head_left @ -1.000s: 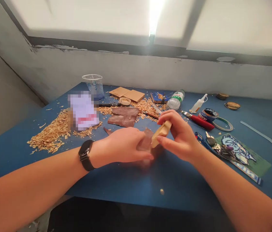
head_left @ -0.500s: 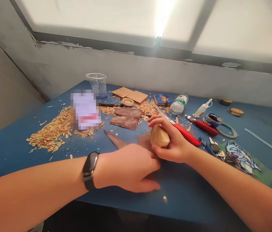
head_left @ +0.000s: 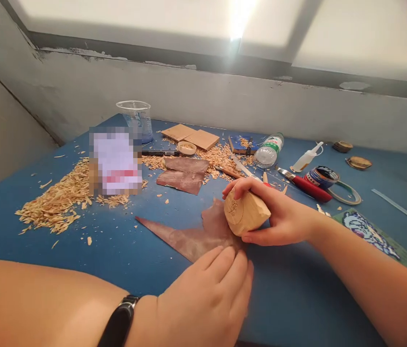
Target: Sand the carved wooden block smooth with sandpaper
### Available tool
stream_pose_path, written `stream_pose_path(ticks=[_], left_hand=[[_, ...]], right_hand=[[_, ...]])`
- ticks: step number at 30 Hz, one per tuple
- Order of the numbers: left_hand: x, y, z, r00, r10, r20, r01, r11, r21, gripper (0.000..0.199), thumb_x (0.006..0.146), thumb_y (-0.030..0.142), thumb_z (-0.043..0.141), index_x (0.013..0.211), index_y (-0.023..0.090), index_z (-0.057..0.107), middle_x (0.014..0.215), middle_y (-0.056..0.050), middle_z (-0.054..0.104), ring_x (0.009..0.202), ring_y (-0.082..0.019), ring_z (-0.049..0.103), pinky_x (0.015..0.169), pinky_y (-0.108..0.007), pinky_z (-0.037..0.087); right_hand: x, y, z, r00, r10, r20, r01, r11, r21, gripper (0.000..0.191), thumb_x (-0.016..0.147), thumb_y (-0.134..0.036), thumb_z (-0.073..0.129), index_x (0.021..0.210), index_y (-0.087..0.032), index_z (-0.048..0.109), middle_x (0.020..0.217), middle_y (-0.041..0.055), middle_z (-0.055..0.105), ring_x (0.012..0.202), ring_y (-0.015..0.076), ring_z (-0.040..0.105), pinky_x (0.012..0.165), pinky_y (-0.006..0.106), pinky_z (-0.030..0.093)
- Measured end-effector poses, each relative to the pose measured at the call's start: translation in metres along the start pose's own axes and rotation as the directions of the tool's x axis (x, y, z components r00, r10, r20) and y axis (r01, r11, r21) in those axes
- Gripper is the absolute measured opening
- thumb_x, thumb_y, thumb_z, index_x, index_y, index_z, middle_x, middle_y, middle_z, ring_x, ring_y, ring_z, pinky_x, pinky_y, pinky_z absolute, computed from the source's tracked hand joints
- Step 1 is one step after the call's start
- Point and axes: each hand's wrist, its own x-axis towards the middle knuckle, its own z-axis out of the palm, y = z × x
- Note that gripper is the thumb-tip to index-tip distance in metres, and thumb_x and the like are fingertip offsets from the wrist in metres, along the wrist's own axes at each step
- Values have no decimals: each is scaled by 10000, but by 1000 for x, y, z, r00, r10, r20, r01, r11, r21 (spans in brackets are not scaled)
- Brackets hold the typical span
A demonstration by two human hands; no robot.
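My right hand [head_left: 284, 212] is wrapped round a pale carved wooden block [head_left: 248, 215], with a line drawing on the face turned to the left. The block is tilted just above a torn piece of brown sandpaper [head_left: 189, 239] on the blue table. My left hand [head_left: 210, 296] lies with its fingers stretched out and close together, fingertips on the sandpaper's near edge, below the block. Its thumb is hidden. Another brown sandpaper sheet [head_left: 183, 175] lies farther back.
Wood shavings [head_left: 60, 197] are heaped on the left of the blue table [head_left: 319, 299]. Farther back stand a clear plastic cup [head_left: 141, 123] and thin wooden boards [head_left: 189, 136]. On the right are a bottle [head_left: 269, 150], a red-handled knife [head_left: 306, 187], a glue bottle [head_left: 306, 158] and a tape roll [head_left: 347, 193].
My left hand has turned and come nearer, its fingers now resting on the sandpaper, which shows more. My right hand has tilted the wooden block so that its drawn face is visible.
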Motion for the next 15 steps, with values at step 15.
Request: stream_pose_path(ticks=[15], left_hand=[[-16,4,25,982,-105,-154,114,992,48,474,1009,177,445,1242,198,858,1255,-95,868,1167,-317,831,1043,-400,669]], right_hand=[[-8,-30,32,992,-39,-117,17,983,-185,663,827,-277,956,1241,-327,439,1537,157,529,1583,381,470,1221,558,547]])
